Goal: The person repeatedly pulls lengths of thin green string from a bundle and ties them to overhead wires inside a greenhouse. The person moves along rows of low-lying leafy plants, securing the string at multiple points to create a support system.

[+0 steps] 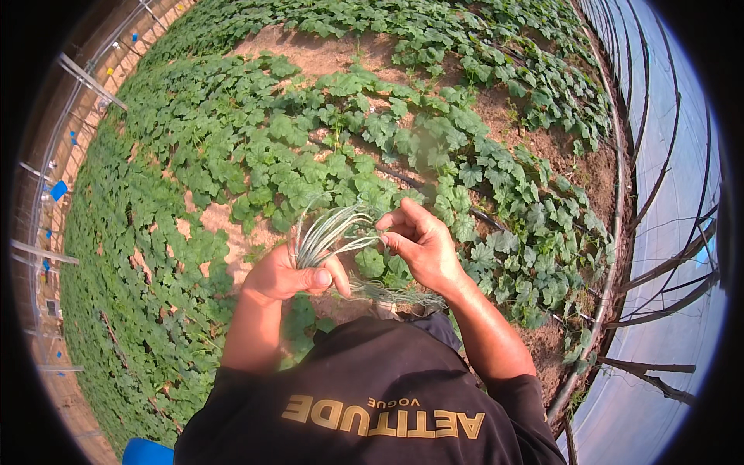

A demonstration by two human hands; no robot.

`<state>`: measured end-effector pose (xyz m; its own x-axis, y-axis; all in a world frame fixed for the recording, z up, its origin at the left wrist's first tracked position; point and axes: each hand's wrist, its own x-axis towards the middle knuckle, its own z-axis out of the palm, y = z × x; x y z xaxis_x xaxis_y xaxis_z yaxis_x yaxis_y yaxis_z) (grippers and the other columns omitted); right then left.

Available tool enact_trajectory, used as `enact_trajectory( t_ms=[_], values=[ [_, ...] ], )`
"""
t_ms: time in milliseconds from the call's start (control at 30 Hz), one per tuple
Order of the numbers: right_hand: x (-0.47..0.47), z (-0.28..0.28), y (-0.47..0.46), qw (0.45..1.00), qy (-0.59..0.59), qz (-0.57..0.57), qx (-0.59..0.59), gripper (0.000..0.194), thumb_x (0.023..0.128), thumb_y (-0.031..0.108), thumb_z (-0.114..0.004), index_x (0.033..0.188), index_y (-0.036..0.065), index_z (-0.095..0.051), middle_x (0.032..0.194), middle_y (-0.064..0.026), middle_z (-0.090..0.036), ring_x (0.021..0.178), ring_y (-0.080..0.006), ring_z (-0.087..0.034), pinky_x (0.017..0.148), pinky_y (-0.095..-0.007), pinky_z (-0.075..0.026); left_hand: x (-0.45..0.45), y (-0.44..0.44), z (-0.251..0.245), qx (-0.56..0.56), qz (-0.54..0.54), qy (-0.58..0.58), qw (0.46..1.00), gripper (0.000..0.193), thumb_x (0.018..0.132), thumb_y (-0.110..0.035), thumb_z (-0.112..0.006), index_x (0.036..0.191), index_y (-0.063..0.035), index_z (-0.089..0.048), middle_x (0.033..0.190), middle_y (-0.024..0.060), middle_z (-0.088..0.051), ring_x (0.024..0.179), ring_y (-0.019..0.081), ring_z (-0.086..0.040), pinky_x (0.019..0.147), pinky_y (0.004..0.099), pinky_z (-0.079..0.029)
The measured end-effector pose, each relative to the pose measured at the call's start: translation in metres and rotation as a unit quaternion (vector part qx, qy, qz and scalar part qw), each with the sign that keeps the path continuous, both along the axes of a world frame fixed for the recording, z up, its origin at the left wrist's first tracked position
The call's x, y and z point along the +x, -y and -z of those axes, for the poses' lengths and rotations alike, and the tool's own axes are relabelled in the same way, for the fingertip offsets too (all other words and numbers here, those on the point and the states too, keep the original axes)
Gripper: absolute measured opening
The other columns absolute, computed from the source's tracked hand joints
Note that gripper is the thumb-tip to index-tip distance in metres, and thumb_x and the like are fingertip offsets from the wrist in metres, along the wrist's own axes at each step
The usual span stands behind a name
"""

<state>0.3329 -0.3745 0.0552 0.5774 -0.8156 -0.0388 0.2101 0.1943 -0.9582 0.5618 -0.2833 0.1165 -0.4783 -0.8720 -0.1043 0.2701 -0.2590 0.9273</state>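
Note:
A looped bundle of pale green twine lies in my left hand, whose thumb and fingers close round its lower end. The loops stand up from that hand and bend over towards my right hand. Thumb and fingertips of my right hand pinch strands at the bundle's right end. More loose twine hangs below, between my hands and my dark shirt. Leafy green vine plants spread beneath and beyond both hands.
A black irrigation hose runs among the plants over bare soil. To the right, a long pipe borders plastic sheeting with dark branches or poles. Metal posts stand at left. A blue object shows at lower left.

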Motion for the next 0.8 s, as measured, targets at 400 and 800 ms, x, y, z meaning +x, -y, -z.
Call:
enact_trajectory(
  t_ms=[400, 800],
  values=[
    [0.016, -0.008, -0.004, 0.985, -0.023, -0.017, -0.172, 0.018, 0.089, -0.001, -0.063, 0.100, 0.002, -0.049, 0.094, -0.0067, -0.065, 0.080, -0.0076, -0.058, 0.067, -0.0231, -0.049, 0.007, -0.006, 0.002, 0.003, 0.040, 0.053, 0.998, 0.036, 0.091, -0.027, -0.065, 0.098, 0.0086, -0.066, 0.071, 0.0056, -0.060, 0.054, 0.0069, -0.041, 0.049, 0.0240, -0.032],
    [0.001, -0.040, 0.006, 0.862, -0.188, 0.143, -0.448, 0.019, 0.075, -0.006, -0.069, 0.089, 0.002, -0.059, 0.084, -0.0102, -0.062, 0.080, -0.0280, -0.061, 0.069, -0.0338, -0.048, -0.003, 0.008, 0.010, 0.011, 0.032, 0.074, 0.997, 0.027, 0.093, -0.024, -0.062, 0.095, 0.0019, -0.066, 0.065, -0.0004, -0.053, 0.054, 0.0057, -0.041, 0.049, 0.0229, -0.032]
  ],
)
